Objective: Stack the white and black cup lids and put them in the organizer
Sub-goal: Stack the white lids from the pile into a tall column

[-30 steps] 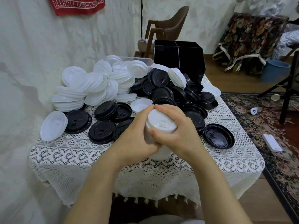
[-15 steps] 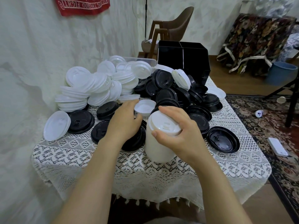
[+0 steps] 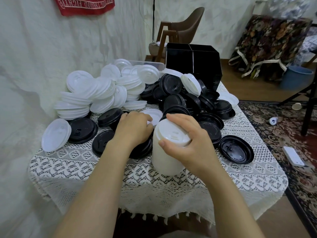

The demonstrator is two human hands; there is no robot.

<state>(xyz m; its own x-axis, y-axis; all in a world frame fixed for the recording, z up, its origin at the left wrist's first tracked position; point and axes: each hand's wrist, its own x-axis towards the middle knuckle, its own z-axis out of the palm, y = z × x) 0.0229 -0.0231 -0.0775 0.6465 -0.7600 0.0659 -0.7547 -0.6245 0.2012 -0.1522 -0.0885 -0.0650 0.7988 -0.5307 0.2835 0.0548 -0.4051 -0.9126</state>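
Observation:
A tall stack of white lids (image 3: pixel 164 155) stands on the lace tablecloth near the front. My right hand (image 3: pixel 187 141) grips its top, fingers curled over the rim. My left hand (image 3: pixel 133 129) reaches just past the stack and pinches the near edge of a single white lid (image 3: pixel 154 114) lying among black lids. Loose white lids (image 3: pixel 96 93) pile up at the back left, loose black lids (image 3: pixel 185 103) at the back middle and right. The black organizer (image 3: pixel 193 66) stands at the far edge, its compartments open at the top.
A white lid (image 3: pixel 55 134) leans at the left edge of the table and a black lid (image 3: pixel 237 149) lies upside down at the right. A clear tub (image 3: pixel 147 63) sits behind the white pile. A chair, a blue bin and a patterned rug lie beyond the table.
My left hand let go of the stack and reached forward to the single white lid. My right hand stayed on top of the stack.

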